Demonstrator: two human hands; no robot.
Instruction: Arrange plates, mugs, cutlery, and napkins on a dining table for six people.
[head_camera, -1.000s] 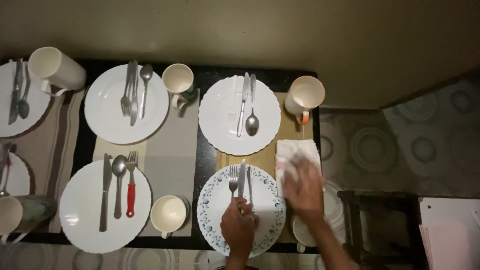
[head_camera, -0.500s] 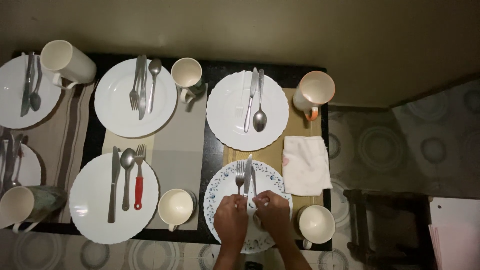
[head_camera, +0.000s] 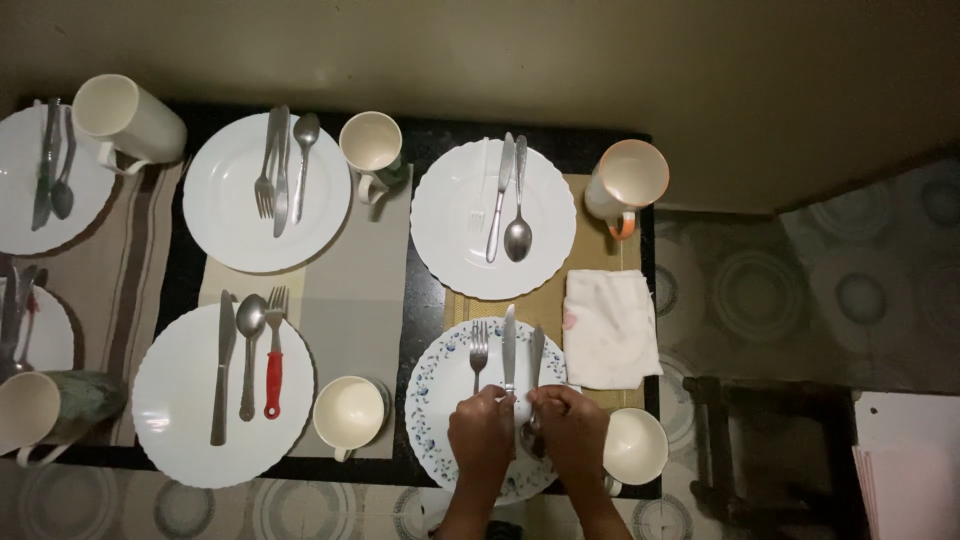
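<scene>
A round white plate with a blue floral rim (head_camera: 432, 395) sits at the near edge of the table, right of centre. On it lie three pieces of steel cutlery, side by side and pointing far: a fork (head_camera: 479, 343) on the left, a knife (head_camera: 509, 345) in the middle, and a third piece (head_camera: 536, 352) on the right, its near ends hidden. The left hand (head_camera: 481, 435) grips the knife's handle; the right hand (head_camera: 571, 432) grips the third piece.
</scene>
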